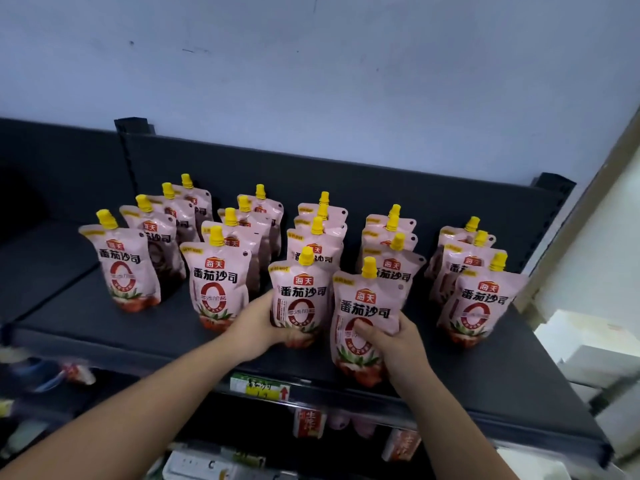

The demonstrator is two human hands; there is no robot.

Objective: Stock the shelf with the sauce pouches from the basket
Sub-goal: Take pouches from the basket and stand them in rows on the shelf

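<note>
left hand (260, 325) fingers grasping middle pouch (300, 296), right hand (393, 339) grasping nearest pouch (367, 306); pouch rows (216, 284) crowding shelf (86, 327) all round; labels read 海天 番茄沙司; price tag (259, 386) on near edge

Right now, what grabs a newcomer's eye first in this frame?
Pink sauce pouches with yellow caps stand in five rows across the dark shelf. At centre front the left hand grips the middle row's front pouch and the right hand grips the next row's front pouch, closest to the shelf edge. A green and yellow price tag sits on the lip below.
</note>
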